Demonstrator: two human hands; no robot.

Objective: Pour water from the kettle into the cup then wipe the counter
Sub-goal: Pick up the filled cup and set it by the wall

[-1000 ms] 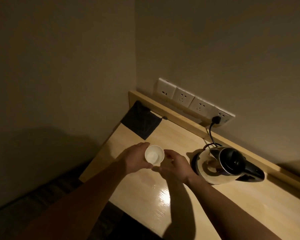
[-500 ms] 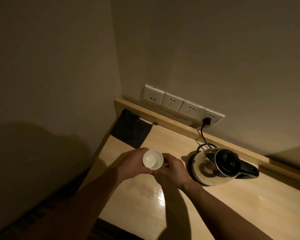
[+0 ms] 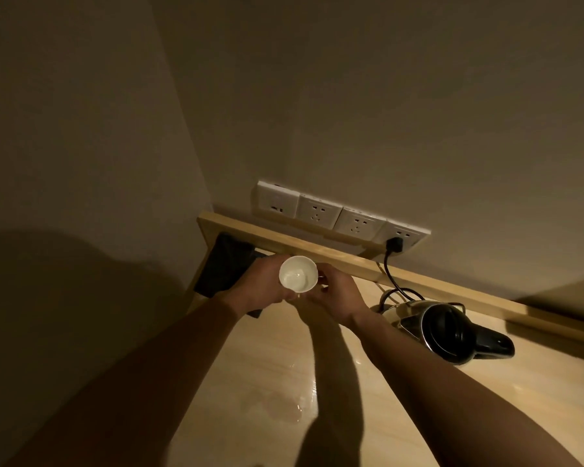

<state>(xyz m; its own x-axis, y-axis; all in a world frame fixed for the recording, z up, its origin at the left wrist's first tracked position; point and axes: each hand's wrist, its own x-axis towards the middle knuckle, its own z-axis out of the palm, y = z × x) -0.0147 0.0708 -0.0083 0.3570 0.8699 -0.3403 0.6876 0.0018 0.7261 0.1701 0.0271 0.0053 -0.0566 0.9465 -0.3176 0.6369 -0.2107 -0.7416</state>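
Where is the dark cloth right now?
In the head view, the dark cloth lies in the counter's far left corner, just behind the left hand.

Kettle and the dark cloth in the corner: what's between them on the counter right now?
In the head view, both hands sit between the kettle and dark cloth: left hand and right hand holding the white cup above the counter.

small white round cup [image 3: 298, 274] held between left hand [image 3: 262, 286] and right hand [image 3: 334, 294] | steel kettle with black lid [image 3: 442, 332] right of hands on pale wooden table [image 3: 402, 416]
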